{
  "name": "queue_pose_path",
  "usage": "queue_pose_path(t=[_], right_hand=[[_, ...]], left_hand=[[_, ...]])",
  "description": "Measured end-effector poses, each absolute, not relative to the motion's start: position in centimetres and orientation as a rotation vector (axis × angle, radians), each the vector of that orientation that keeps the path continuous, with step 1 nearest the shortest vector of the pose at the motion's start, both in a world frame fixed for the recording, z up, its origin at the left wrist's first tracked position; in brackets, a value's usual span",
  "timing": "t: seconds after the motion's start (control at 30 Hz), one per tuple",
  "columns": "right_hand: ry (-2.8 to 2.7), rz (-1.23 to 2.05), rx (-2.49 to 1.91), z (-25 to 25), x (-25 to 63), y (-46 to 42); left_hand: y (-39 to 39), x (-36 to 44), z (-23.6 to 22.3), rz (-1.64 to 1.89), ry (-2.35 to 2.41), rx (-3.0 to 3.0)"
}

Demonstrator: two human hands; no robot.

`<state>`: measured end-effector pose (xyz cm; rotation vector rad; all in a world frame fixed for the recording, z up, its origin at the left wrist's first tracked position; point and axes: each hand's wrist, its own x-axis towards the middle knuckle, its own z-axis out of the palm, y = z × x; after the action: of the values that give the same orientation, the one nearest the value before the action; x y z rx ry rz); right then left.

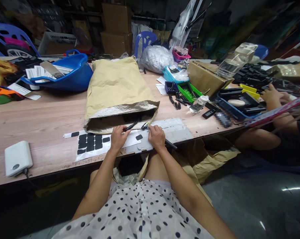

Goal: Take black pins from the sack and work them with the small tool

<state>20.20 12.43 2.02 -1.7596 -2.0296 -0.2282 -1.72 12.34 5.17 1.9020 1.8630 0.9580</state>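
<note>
My left hand [118, 138] is closed on a slim black pen-like piece [132, 125], which points up and to the right. Opposite it, my right hand [157, 135] grips a black rod [171, 143]. A small shiny metal end [145, 125] shows at its fingertips; whether it belongs to the rod I cannot tell. Both hands are over the table's front edge, just before the open mouth of a large tan paper sack [117, 83]. Under and beside my left hand lies a white sheet with black rounded stickers [90, 142]. A grey board [177, 129] lies under my right hand.
A white power bank [18, 158] with a cable sits front left, a blue basin [65, 74] behind it. Rightward are a green tray [188, 92], a clear bottle [199, 103], a cardboard box [206, 78] and a blue tray [233, 111]. Another person's hand [271, 96] is at far right.
</note>
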Motion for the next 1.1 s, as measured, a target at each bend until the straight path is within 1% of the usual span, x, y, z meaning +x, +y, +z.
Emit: queue_pose_path(t=[0.17,0.43,0.6,0.9,1.1], right_hand=[[-2.015,-0.223,-1.761,2.1,20.3,12.5],[-2.008,-0.196,-1.754,2.0,20.6,12.7],[-1.995,-0.081,-1.722,2.6,21.0,13.0],[-1.874,0.237,-1.278,4.3,18.8,8.2],[-1.87,0.299,-1.206,4.1,17.8,6.3]], left_hand=[[8.9,-2.9,4.1,0.839,1.685,2.055],[9.7,-2.2,3.6,0.792,1.668,2.061],[9.9,-2.2,3.3,0.781,1.687,2.036],[10.0,-2.0,2.9,0.791,1.692,2.026],[10.1,-1.9,2.6,0.787,1.684,2.029]])
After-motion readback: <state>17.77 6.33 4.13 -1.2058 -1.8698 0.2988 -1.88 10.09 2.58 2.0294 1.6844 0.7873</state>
